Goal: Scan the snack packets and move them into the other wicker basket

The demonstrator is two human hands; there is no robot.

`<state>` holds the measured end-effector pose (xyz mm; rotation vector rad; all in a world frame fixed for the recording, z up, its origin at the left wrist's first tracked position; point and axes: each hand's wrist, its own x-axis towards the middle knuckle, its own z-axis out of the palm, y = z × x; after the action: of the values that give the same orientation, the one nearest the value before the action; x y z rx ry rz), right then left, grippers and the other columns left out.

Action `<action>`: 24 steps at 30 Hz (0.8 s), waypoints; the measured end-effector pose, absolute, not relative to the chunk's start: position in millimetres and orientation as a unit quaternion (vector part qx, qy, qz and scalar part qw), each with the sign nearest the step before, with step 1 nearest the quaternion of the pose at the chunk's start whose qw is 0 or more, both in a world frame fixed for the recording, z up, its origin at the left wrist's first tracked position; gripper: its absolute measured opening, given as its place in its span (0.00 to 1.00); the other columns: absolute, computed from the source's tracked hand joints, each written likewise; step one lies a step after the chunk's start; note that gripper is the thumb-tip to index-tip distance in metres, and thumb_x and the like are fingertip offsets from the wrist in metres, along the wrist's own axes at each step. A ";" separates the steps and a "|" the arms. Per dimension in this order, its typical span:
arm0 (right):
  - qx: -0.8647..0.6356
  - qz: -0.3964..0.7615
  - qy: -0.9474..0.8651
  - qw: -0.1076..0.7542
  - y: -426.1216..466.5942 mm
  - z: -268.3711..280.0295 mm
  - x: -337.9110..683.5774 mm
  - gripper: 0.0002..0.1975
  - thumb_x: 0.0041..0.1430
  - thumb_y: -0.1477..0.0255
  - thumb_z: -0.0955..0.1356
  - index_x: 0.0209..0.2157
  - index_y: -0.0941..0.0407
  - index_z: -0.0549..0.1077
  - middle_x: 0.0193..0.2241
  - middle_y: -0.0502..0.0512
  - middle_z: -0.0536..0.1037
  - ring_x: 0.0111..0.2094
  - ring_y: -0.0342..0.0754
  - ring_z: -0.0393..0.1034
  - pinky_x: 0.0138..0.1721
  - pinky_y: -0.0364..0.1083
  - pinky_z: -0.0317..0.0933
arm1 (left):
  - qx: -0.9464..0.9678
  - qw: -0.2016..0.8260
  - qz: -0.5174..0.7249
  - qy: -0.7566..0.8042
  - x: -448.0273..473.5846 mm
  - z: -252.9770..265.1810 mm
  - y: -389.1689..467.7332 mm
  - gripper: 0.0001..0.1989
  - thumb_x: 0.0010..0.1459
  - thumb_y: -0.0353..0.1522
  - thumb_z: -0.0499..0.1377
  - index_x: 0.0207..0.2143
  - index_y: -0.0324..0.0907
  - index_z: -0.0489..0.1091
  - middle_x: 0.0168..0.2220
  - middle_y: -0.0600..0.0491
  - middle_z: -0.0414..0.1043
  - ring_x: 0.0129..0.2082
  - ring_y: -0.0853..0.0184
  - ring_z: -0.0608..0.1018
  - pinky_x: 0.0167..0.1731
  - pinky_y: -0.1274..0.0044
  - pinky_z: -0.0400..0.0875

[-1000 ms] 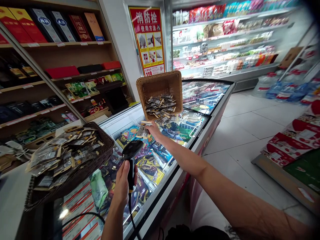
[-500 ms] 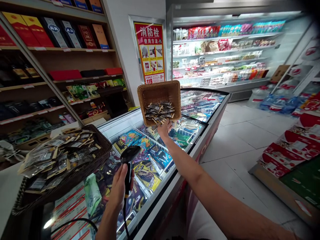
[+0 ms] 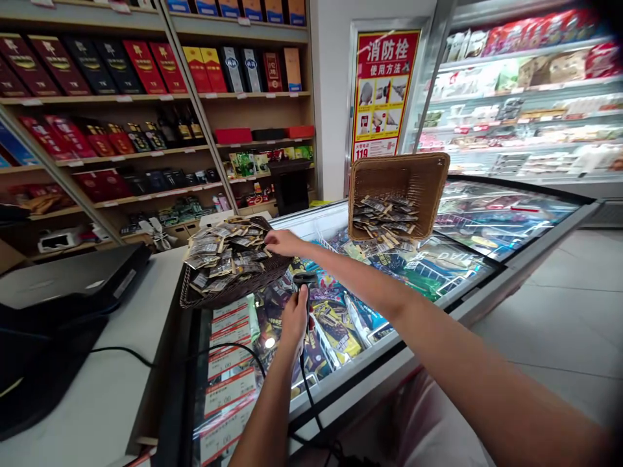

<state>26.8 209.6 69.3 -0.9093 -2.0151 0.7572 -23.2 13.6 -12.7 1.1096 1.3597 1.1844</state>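
Note:
My left hand (image 3: 294,318) is wrapped round the handle of a black barcode scanner (image 3: 305,280), held upright above the freezer; its cable trails down. My right hand (image 3: 285,242) reaches across to the right edge of a dark wicker basket (image 3: 195,299), its fingers bent together by the packets there. Whatever those fingers pinch, if anything, is too small to make out. Small clear-and-brown packets (image 3: 224,256) are heaped in this basket. A lighter tan basket (image 3: 428,188) stands tilted on the freezer further right, with similar packets (image 3: 389,217) lying in its lower part.
Below me a chest freezer (image 3: 403,357) with a glass top holds bagged ice creams. Price labels (image 3: 228,383) line its left end. On the left, a counter (image 3: 111,383) carries dark equipment (image 3: 73,279). Shelves (image 3: 160,152) of boxes stand behind; a lit display fridge (image 3: 525,117) is at the right.
My right hand has left the tan basket and moved left to the dark one. The view has turned left. My left hand keeps its hold on the scanner.

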 end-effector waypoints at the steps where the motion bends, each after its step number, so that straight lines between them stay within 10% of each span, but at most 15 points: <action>1: -0.322 0.302 -0.833 0.334 214.4 72.2 1.2 0.09 0.47 0.78 0.77 0.28 0.54 0.76 0.29 0.51 0.78 0.35 0.50 0.74 0.41 0.47 0.66 | 0.458 0.492 0.481 0.563 -23.5 -12.4 13.1 0.30 0.57 0.62 0.57 0.30 0.44 0.65 0.23 0.59 0.67 0.12 0.72 0.68 0.13 0.78 0.58; 5: -0.336 0.279 -0.870 0.231 229.7 64.2 -73.1 0.23 0.24 0.87 0.79 0.24 0.53 0.74 0.27 0.49 0.77 0.38 0.54 0.74 0.38 0.46 0.68 | 0.464 0.503 0.468 0.559 -23.4 -11.8 11.7 0.29 0.57 0.61 0.57 0.31 0.45 0.64 0.25 0.58 0.68 0.12 0.73 0.67 0.13 0.78 0.56; 10: -0.360 0.286 -0.859 0.224 234.8 60.0 -81.3 0.27 0.22 0.86 0.80 0.28 0.53 0.73 0.35 0.51 0.77 0.44 0.55 0.74 0.41 0.46 0.71 | 0.471 0.501 0.462 0.560 -20.8 -11.1 11.6 0.28 0.59 0.60 0.55 0.31 0.44 0.64 0.24 0.59 0.67 0.12 0.73 0.66 0.13 0.78 0.56; 18: -0.327 0.507 -0.544 0.584 219.9 85.3 56.3 0.20 0.46 0.67 0.80 0.39 0.55 0.74 0.35 0.49 0.80 0.39 0.46 0.76 0.47 0.46 0.71 | 0.446 0.533 0.488 0.528 -18.9 -4.7 12.3 0.32 0.53 0.64 0.58 0.29 0.43 0.65 0.21 0.60 0.66 0.12 0.75 0.64 0.12 0.79 0.55; 24: -0.415 0.558 -0.336 0.636 191.1 28.5 164.6 0.16 0.48 0.75 0.78 0.34 0.54 0.70 0.26 0.46 0.77 0.30 0.45 0.75 0.35 0.46 0.72 | 0.417 0.564 0.502 0.506 -16.0 8.9 10.9 0.32 0.47 0.62 0.64 0.30 0.43 0.65 0.23 0.59 0.70 0.13 0.74 0.67 0.13 0.80 0.58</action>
<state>164.6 191.1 28.5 -0.9478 -0.7674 1.2743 -16.0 10.9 8.9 0.9818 1.1903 1.1820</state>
